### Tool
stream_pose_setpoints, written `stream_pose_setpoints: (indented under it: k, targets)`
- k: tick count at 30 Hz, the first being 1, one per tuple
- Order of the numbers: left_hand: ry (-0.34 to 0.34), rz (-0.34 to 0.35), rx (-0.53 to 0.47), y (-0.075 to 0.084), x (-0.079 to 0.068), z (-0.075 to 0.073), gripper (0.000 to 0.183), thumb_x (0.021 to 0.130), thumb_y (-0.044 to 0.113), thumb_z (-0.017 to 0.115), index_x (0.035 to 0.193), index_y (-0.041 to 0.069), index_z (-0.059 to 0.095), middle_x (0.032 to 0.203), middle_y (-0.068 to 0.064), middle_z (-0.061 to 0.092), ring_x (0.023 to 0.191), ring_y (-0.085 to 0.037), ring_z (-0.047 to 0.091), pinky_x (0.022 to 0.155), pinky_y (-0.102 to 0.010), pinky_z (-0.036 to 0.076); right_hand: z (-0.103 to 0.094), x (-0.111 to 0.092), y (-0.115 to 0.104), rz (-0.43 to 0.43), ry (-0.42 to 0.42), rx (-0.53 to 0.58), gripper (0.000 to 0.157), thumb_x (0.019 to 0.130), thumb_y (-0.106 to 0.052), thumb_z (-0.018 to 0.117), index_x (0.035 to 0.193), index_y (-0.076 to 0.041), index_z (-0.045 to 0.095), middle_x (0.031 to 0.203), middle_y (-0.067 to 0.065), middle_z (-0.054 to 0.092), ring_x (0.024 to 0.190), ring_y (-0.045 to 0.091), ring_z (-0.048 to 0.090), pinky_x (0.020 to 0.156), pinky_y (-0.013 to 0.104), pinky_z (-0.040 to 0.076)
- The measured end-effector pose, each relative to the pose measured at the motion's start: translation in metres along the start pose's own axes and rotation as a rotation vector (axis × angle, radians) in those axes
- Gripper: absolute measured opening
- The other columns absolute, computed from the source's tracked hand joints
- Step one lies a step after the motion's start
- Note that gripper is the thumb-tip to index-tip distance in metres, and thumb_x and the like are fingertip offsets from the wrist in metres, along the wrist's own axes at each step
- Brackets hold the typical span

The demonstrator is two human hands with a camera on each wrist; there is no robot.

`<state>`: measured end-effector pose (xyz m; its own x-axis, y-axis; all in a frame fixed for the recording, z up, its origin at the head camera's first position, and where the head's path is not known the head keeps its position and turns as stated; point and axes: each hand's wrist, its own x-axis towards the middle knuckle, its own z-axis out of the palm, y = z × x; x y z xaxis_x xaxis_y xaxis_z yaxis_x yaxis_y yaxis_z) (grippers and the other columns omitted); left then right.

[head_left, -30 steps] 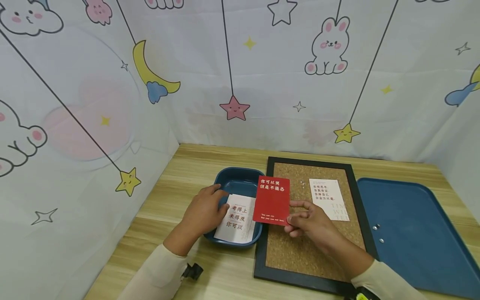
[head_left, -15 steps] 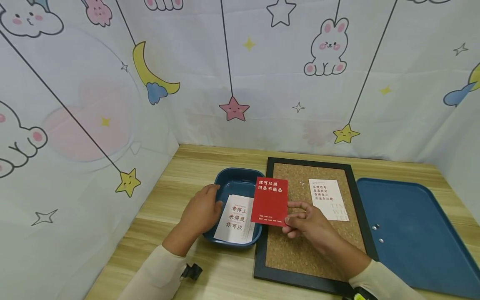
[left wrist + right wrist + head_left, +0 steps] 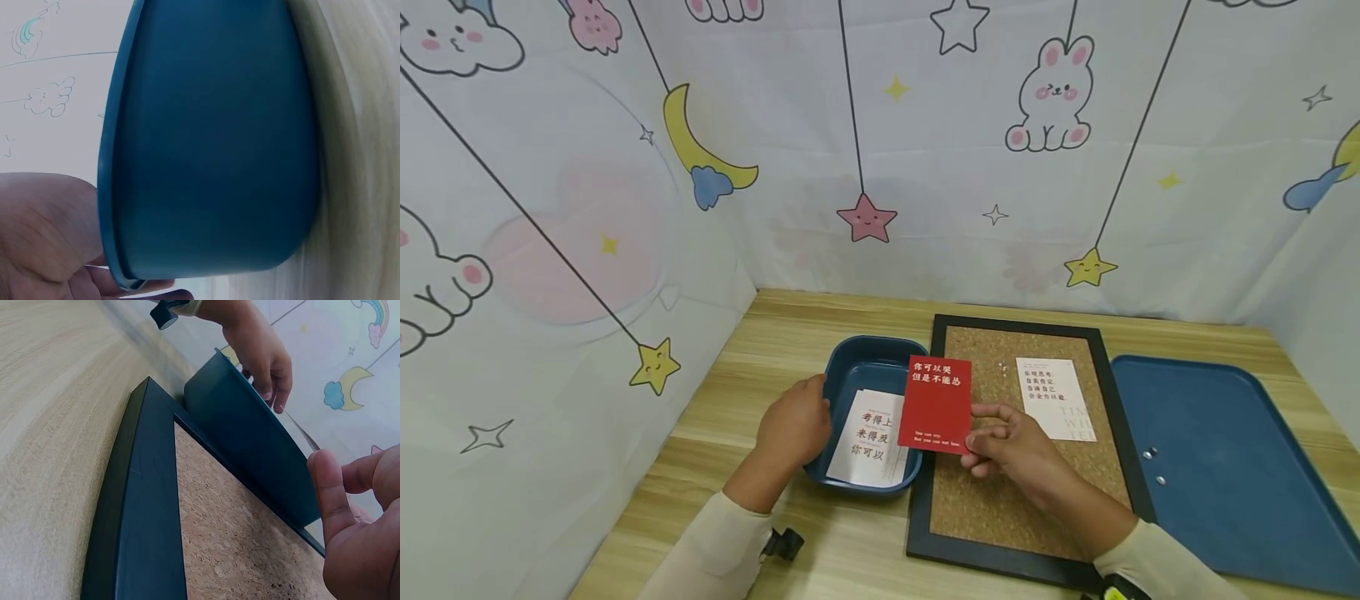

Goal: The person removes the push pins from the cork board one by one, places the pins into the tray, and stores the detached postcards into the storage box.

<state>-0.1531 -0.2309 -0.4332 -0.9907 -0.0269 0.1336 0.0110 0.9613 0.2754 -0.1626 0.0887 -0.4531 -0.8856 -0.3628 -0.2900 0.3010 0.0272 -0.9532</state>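
Note:
My right hand (image 3: 1011, 450) pinches a red card (image 3: 935, 404) with white lettering by its lower right corner. The card is held up over the right rim of a blue bin (image 3: 831, 486) and the left part of a cork board. In the right wrist view, the card shows only as a thin edge (image 3: 303, 432) by my thumb. White printed cards (image 3: 868, 437) lie in the bin. My left hand (image 3: 793, 422) is at the bin's left rim, its fingers loosely bent, seen also in the right wrist view; it holds no card.
The black-framed cork board (image 3: 985, 508) lies right of the bin, with a white card (image 3: 1055, 398) on it and small clear pins (image 3: 1003, 367) near its top. Farther right lies a blue tray (image 3: 1247, 467) with several small shiny pieces (image 3: 1151, 453). A printed cloth (image 3: 925, 150) hangs behind the wooden table.
My left hand has drawn back leftward from the white cards to the bin's left rim. The red card in my right hand has shifted slightly left and down.

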Motion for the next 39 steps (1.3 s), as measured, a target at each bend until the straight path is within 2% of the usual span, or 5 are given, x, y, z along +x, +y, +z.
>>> stream_pose_setpoints:
  k: [4,9,17,39]
  targets:
    - [-0.011,-0.024,0.01,-0.001,-0.001,0.0,0.035,0.099,0.009,0.06,0.132,0.0,0.062,0.111,-0.019,0.069,0.093,-0.035,0.07,0.075,-0.049,0.057,0.001,0.001,0.0,0.004,0.005,0.002,0.057,0.097,-0.003,0.068,0.146,0.003,0.039,0.1,0.019,0.071,0.076,0.025,0.073,0.068,0.034,0.06]
    - [-0.024,-0.045,0.014,-0.003,-0.001,0.0,0.036,0.098,0.007,0.061,0.134,0.004,0.062,0.107,-0.017,0.07,0.091,-0.033,0.07,0.071,-0.048,0.057,0.003,0.001,0.002,-0.001,0.006,0.004,0.057,0.097,-0.002,0.067,0.145,0.003,0.039,0.1,0.019,0.07,0.076,0.026,0.073,0.068,0.034,0.06]
    - [-0.052,-0.064,0.02,-0.003,-0.001,-0.002,0.037,0.099,0.008,0.06,0.136,0.006,0.061,0.107,-0.017,0.07,0.091,-0.031,0.07,0.071,-0.048,0.057,0.007,0.0,0.002,-0.003,0.003,0.006,0.056,0.097,-0.002,0.067,0.145,0.002,0.039,0.1,0.019,0.07,0.077,0.025,0.073,0.068,0.034,0.06]
    - [-0.051,-0.063,0.028,-0.002,-0.001,-0.001,0.035,0.1,0.009,0.061,0.135,0.006,0.061,0.108,-0.018,0.07,0.092,-0.031,0.071,0.072,-0.047,0.057,0.014,0.001,0.004,0.0,-0.019,0.007,0.053,0.096,0.0,0.066,0.142,0.005,0.041,0.097,0.019,0.071,0.074,0.025,0.072,0.066,0.034,0.06]
